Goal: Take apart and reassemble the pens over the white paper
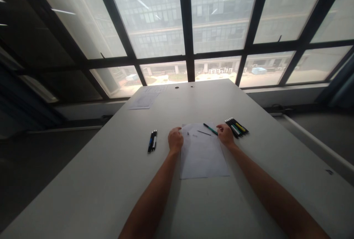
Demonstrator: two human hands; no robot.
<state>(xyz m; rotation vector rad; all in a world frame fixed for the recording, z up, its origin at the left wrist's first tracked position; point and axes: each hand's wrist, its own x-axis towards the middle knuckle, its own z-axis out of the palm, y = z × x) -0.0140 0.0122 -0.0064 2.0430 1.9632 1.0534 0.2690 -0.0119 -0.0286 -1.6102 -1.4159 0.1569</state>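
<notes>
Head view over a broad, smooth white table (pixel 116 180), taken left to right. Farthest left, well beyond the hands, flat white paper sheets (pixel 142 101) by the table's left edge. Nearer in, three slim black pens (pixel 152 141), with touches of blue and white, side by side and apart from everything else. Next, the bare left hand (pixel 176 140), fingers curled inward, at the left edge of a plain white sheet of paper (pixel 203 161); impossible to tell whether holding anything.

On that sheet's upper part, between the hands: a tiny dark piece (pixel 188 133) near the left fingers, a tiny pale piece (pixel 195 136) too small to identify, a thin dark rod (pixel 204 133) lying aslant and, just above, a slim green-and-black pen (pixel 210 128), near end meeting the right hand (pixel 225 135). Fingers there half curled; no telling whether gripping that end or merely covering it. Just beside, to the right, a tight row of black pens with white, green and yellow patches (pixel 237 127).

Step in hand, by judgement: handling the loose pen parts, laid out and not joined. Next move, probably calling for a light fingertip pinch and a steady sheet.
</notes>
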